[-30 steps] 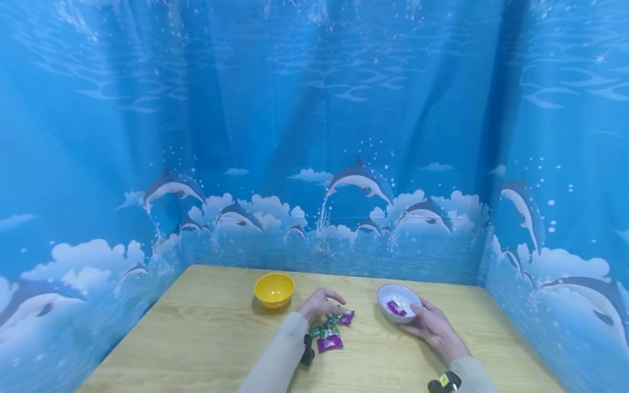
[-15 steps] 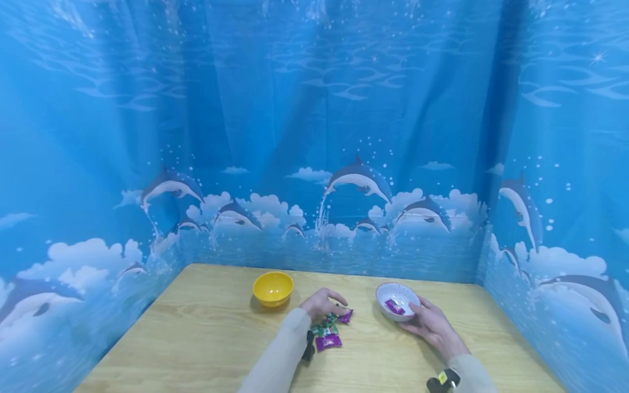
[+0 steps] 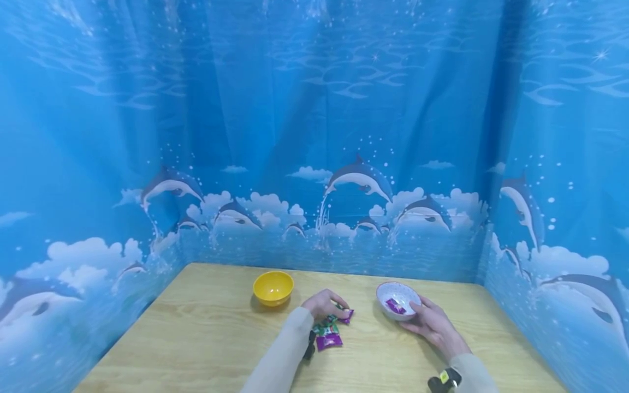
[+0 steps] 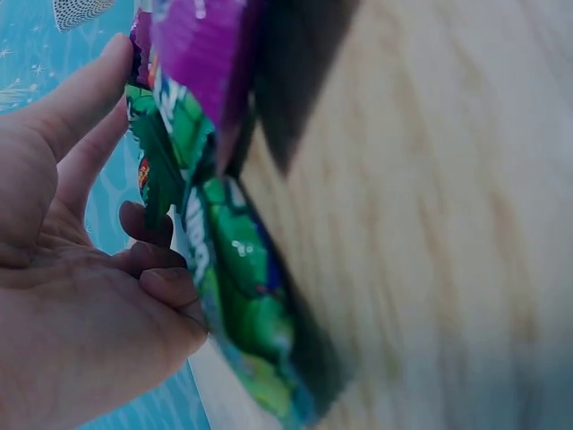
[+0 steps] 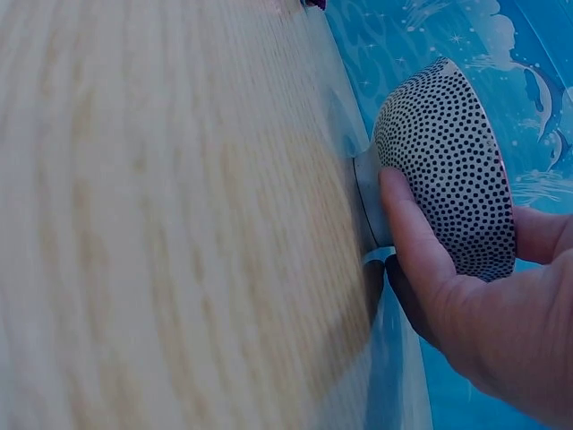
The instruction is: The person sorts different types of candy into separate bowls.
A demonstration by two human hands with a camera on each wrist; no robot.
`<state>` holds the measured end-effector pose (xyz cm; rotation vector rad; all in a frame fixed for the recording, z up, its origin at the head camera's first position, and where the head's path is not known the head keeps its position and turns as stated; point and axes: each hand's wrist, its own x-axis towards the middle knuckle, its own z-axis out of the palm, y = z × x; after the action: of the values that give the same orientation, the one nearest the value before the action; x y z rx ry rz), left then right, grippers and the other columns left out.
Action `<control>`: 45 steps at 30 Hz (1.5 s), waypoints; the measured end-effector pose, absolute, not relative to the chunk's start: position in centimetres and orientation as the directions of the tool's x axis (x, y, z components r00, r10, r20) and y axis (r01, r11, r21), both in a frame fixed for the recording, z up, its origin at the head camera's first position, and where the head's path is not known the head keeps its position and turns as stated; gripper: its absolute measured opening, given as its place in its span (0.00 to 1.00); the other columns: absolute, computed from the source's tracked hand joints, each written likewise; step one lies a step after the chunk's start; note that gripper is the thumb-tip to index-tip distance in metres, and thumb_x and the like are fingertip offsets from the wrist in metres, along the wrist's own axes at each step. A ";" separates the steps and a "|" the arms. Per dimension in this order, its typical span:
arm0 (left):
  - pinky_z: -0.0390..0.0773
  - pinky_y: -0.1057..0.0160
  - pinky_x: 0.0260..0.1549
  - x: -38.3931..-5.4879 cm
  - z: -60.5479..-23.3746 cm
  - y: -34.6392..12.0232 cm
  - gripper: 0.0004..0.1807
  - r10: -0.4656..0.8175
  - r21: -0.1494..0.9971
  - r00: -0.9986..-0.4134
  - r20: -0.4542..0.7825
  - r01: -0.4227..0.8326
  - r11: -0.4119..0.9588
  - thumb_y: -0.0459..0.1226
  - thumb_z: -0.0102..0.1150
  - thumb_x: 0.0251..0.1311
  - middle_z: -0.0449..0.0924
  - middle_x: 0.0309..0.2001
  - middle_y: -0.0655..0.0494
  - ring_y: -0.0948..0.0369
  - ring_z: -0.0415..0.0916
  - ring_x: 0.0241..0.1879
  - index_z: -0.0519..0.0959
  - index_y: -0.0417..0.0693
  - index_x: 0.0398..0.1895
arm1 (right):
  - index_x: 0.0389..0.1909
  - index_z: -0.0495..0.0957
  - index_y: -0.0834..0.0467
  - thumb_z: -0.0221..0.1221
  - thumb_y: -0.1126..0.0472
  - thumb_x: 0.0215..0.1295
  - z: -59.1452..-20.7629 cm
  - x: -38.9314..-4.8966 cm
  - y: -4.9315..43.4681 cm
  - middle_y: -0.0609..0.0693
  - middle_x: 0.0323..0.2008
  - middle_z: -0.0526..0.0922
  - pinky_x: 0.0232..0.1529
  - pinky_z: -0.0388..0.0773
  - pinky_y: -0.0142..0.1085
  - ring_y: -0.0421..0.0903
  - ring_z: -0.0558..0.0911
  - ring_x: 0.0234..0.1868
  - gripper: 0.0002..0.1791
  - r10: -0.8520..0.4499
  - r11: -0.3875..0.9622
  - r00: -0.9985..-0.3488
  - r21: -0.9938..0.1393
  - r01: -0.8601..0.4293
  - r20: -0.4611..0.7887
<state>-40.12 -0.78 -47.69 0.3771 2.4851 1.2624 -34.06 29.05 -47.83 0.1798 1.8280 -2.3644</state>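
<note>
Fingers of the left hand (image 3: 321,305) bend down over the far purple candy (image 3: 348,317). Left wrist view puts the thumb tip right at the purple wrapper; whether they actually pinch it, we cannot tell. Compared with one second ago, we see the index finger lower and the gap to the thumb narrower, hand a touch further right.

Nearer the person than that candy, we have green candies (image 3: 328,329) bunched up, then the near purple candy (image 3: 329,342) lying against them. Both sit as they did before, on the light wood bench (image 3: 196,327).

Right hand (image 3: 434,327) grips the white bowl (image 5: 448,161), thumb at the rim, fingers underneath by the foot. We see no real change in that grip or in the bowl's spot. Outside of the bowl is black-dotted; purple wrappers (image 3: 395,307) lie inside, exact count unclear to us.

Yellow bowl (image 3: 273,289) stands beyond the left hand toward the back of the bench, untouched, same place as earlier. Behind everything we get a blue dolphin curtain (image 3: 314,109), unchanged.
</note>
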 end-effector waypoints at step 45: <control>0.79 0.58 0.38 -39.2 -47.6 -0.9 0.13 0.270 0.820 -0.948 -0.168 0.018 0.573 0.36 0.72 0.49 0.81 0.36 0.53 0.57 0.76 0.35 0.84 0.44 0.40 | 0.75 0.27 0.64 0.43 0.63 0.76 -47.7 -34.2 29.1 0.74 0.73 0.39 0.63 0.69 0.58 0.72 0.49 0.73 0.40 -0.069 -0.224 -0.979 -0.954 0.200 -0.190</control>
<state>-39.17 -0.90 -47.58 0.2372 2.5323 1.3155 -34.16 29.11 -47.69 0.1591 1.8384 -2.3260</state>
